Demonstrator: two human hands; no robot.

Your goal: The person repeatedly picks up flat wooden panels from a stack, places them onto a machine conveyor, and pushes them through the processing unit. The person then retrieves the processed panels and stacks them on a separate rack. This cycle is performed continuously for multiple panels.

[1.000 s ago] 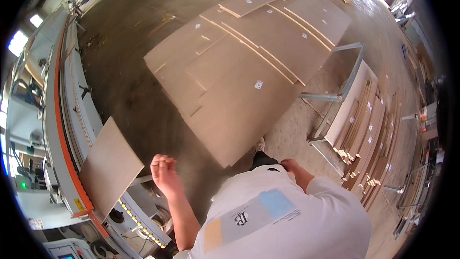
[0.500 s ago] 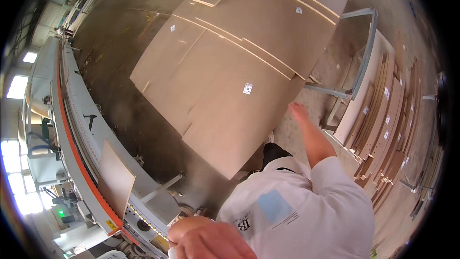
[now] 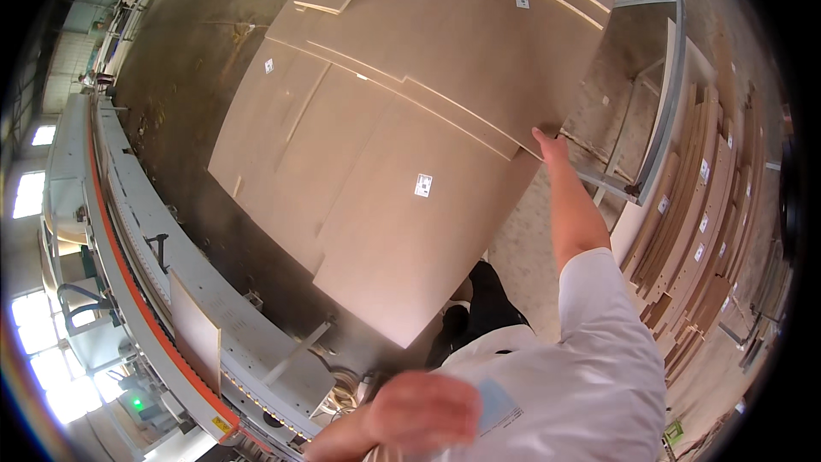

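Brown fibreboard sheet (image 3: 479, 60), right hand (image 3: 547, 144) touching its corner

Long grey machine (image 3: 128, 231) with orange strip, metal rack (image 3: 663, 103), upright boards (image 3: 710, 231), concrete floor (image 3: 188, 60)

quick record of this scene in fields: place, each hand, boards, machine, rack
place: workshop with a concrete floor
right hand: arm stretched out, fingers on the corner of the upper board; grip cannot be made out
left hand: blurred, close to the camera, holds nothing visible
boards: large brown sheets in an overlapping stack, small white labels
machine: long grey line with an orange edge, one small panel on it
rack: narrow boards on edge
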